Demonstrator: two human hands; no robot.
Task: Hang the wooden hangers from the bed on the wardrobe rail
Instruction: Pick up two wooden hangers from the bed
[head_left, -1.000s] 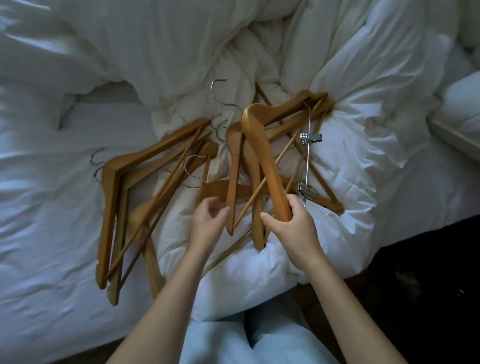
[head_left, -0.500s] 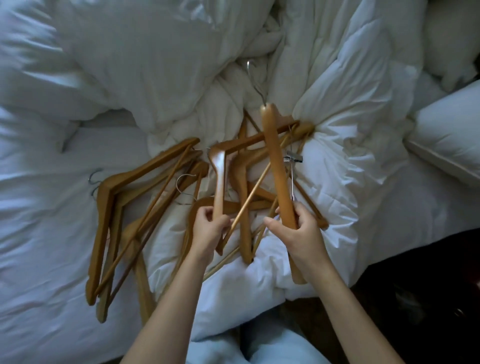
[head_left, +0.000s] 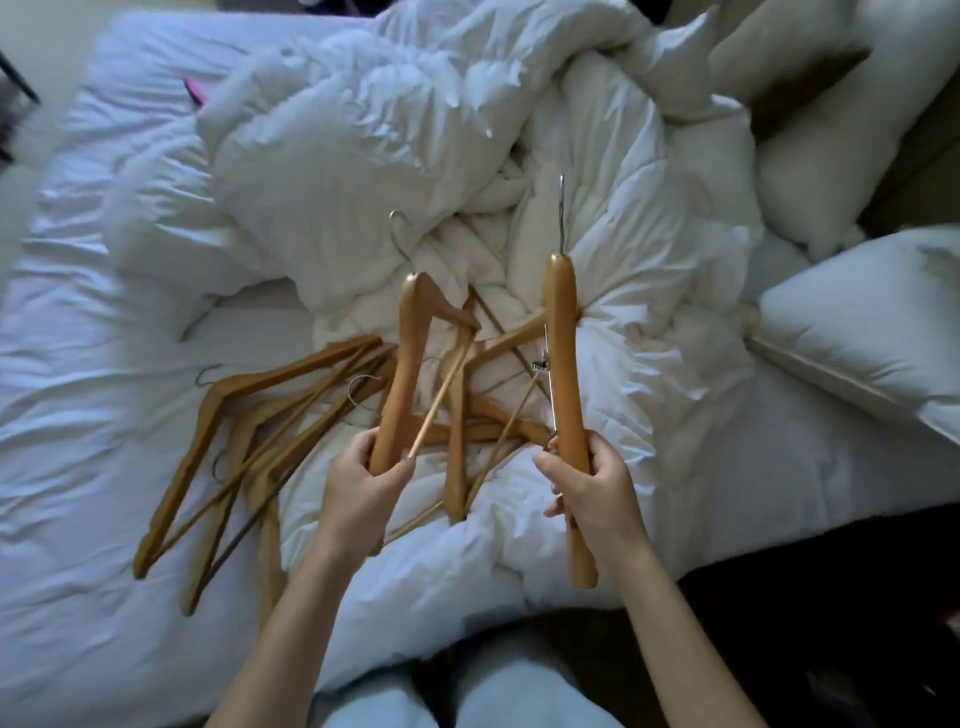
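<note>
Left hand (head_left: 358, 486) grips the lower arm of a honey-brown wooden hanger with silver hook (head_left: 402, 364), raised off the bedding. Right hand (head_left: 592, 483) is wrapped around a second brown wooden clip hanger (head_left: 563, 364), seen edge-on. Remaining wooden hangers (head_left: 249, 426) lie heaped left of and between the hands on the rumpled white duvet (head_left: 649, 364).
</note>
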